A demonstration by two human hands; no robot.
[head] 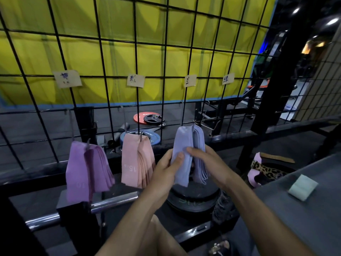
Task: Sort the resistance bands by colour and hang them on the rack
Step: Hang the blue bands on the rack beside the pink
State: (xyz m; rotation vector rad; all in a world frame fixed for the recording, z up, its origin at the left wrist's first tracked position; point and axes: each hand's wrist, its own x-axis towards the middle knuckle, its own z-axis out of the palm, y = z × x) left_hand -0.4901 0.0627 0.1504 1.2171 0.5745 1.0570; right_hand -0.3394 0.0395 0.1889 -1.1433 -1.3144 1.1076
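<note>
Yellow padding (129,58) backs our wire rack (167,71); our left hand (166,170) and right hand (206,161) pinch the blue bands (184,154) beside a grey bench (304,218).

We face a wire grid rack (166,52) with 4 paper labels (135,81) along one row. Below them 3 bundles of bands hang on hooks: the left bundle (86,169), the middle bundle (136,161) and the right bundle (188,150), held between our left hand (166,169) and right hand (204,159). On the table (304,218) at our right lies 1 folded band (302,187). Weight plates (148,118) lie on the floor behind the rack.
</note>
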